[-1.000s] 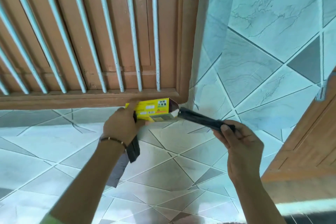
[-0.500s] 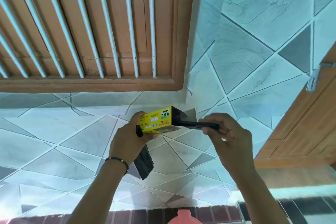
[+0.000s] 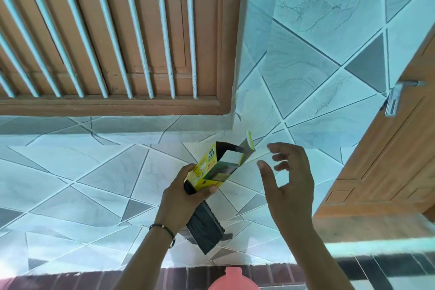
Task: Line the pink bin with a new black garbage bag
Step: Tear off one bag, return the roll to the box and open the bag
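Note:
My left hand grips a yellow garbage-bag box whose end flap stands open. The same hand also holds a folded black garbage bag, which hangs down below the palm. My right hand hovers just right of the box with its fingers spread and nothing in it. Only the top of the pink bin shows, at the bottom edge of the view below my hands.
A tiled wall fills the view ahead. A wooden window frame with white bars is at the upper left. A wooden door with a metal handle stands at the right.
My right hand has let go of the black bag roll it held at the box's mouth and has drawn back, open. The view tilted down, bringing more of the pink bin into sight.

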A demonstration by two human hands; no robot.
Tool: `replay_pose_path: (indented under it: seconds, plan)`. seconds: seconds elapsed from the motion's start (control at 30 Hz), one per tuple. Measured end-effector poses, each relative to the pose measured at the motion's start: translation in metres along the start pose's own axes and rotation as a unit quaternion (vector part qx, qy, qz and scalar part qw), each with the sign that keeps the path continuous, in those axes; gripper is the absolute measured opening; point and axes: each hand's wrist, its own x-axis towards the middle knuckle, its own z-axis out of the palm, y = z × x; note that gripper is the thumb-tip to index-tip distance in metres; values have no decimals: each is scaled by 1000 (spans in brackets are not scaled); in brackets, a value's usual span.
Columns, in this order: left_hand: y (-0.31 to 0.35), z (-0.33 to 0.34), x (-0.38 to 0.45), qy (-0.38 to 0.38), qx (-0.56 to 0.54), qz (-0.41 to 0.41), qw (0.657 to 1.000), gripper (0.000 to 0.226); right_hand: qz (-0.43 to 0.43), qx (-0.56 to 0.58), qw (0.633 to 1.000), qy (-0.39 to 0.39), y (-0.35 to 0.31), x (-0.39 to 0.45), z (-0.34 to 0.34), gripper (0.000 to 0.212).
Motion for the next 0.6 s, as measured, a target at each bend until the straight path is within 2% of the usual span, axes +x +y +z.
replay_pose_path:
  seconds: [0.1, 0.17, 0.37, 0.6]
  plan:
    - [3, 0, -6, 3, 4, 4, 1000, 45, 96, 107, 988, -54, 2, -1, 3, 32]
    - [6, 1, -10, 2, 16, 5, 1000, 47, 90, 138, 983, -81, 1, -3, 6, 32]
    - [8, 0, -13, 17, 51, 10, 999, 55, -2, 33, 993, -113, 0, -10, 14, 31]
    - [7, 0, -19, 34, 60, 7, 998, 58, 77, 87, 990, -73, -6, -16, 15, 41]
